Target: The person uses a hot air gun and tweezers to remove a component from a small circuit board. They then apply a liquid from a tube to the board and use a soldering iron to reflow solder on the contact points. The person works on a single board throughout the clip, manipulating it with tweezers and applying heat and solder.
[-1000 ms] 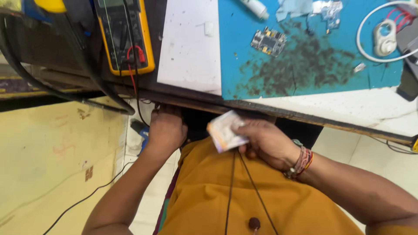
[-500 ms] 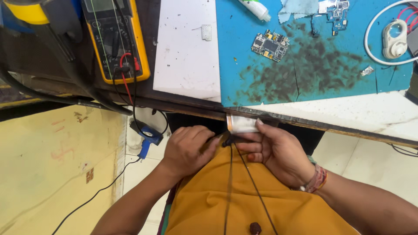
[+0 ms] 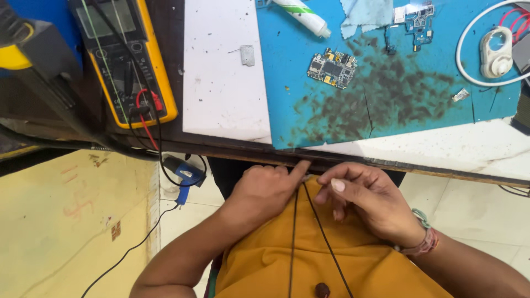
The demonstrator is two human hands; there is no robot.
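Both hands, left hand (image 3: 265,187) and right hand (image 3: 367,201), fingers pinched together at bench (image 3: 441,152) edge; white packet seen earlier now hidden; orientation indeterminable.

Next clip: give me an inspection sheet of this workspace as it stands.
Surface: bench with stained blue mat and white sheet.
Job's things: both hands meet at the bench edge; what they pinch is too small to tell.
Clutter: circuit board, second board, tube, cloth, multimeter.
Grippers: left hand and right hand with fingers curled, fingertips close together.
Cables: red and black probe leads, white cable, black cord over the orange shirt.
Surroundings: tiled floor, blue tool.
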